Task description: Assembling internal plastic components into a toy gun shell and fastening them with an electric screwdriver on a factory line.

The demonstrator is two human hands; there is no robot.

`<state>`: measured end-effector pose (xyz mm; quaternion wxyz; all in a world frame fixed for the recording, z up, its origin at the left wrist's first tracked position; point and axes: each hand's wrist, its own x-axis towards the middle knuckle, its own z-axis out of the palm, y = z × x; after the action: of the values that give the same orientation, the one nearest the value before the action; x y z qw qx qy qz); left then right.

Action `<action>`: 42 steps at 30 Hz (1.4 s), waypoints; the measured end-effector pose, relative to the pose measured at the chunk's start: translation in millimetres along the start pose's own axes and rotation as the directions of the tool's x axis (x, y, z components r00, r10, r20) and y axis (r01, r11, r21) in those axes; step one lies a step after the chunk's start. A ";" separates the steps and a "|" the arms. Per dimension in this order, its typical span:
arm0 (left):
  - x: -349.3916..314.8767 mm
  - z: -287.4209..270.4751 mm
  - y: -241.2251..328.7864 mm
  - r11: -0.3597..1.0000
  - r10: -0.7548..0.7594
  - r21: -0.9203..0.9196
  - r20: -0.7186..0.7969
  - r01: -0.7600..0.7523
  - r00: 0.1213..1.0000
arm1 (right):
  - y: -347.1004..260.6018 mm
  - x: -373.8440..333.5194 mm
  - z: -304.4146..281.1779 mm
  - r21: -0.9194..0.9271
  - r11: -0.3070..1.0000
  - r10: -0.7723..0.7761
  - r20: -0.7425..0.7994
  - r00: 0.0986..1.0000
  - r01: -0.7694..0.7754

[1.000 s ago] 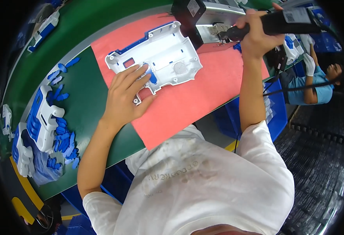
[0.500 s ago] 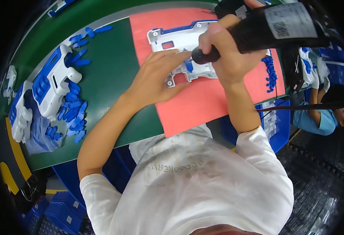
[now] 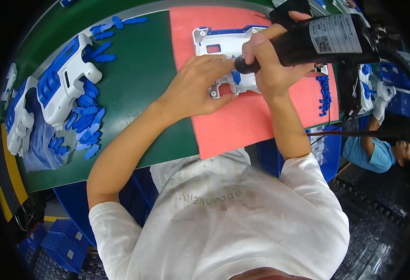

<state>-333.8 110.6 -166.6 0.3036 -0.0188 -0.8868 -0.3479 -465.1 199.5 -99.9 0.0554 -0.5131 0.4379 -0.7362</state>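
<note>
A white plastic housing [image 3: 228, 43] with blue trim lies on the red mat [image 3: 233, 126]. My left hand [image 3: 193, 86] grips its near left side, thumb on the near edge and fingers reaching over it. A small blue piece [image 3: 236, 77] sits in the housing beside those fingertips. In my right hand [image 3: 277, 72] is a black power screwdriver [image 3: 293, 46], its nose pointing left toward my left fingertips. The tool's tip and the right part of the housing are hidden by my hands.
More white and blue housings [image 3: 62, 88] stand on the green table [image 3: 142, 77] at left, beside loose blue pieces [image 3: 87, 123] and a clear plastic bag [image 3: 41, 154]. Tiny blue parts [image 3: 325, 95] lie on the mat's right side. A cable [image 3: 340, 133] and a co-worker [image 3: 370, 151] are at right.
The whole view has shifted slightly, with the mat and housing appearing farther right. Both hands keep their hold on the housing and the power screwdriver. The co-worker's gloved hand has moved.
</note>
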 end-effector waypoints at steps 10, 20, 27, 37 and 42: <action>5.8 -0.5 1.5 0.995 -0.072 -0.057 0.094 0.078 0.993 | -13.2 -0.2 3.8 -0.235 0.971 -0.051 -0.037 0.998 0.041; 4.8 -6.9 7.5 0.989 0.084 0.115 0.113 -0.097 0.990 | -31.0 26.8 -88.8 -0.065 0.958 -0.286 -0.225 0.932 0.278; 11.8 1.2 17.7 0.972 0.072 0.212 0.147 -0.103 0.986 | -49.8 51.1 -161.7 -0.347 0.917 -0.317 -0.331 0.889 0.198; 11.9 2.8 16.0 0.990 0.026 0.136 0.132 -0.044 0.991 | -71.6 28.7 -124.2 -0.179 0.977 -0.166 -0.302 0.939 0.116; 1.0 0.1 18.7 0.999 -0.023 0.044 0.118 0.018 0.993 | -53.6 8.9 -29.6 0.041 0.996 -0.075 -0.109 0.991 0.080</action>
<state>-330.1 124.6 -154.8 0.2471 -0.0239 -0.9106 -0.3304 -473.3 244.9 -58.7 0.0147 -0.4881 0.4033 -0.7739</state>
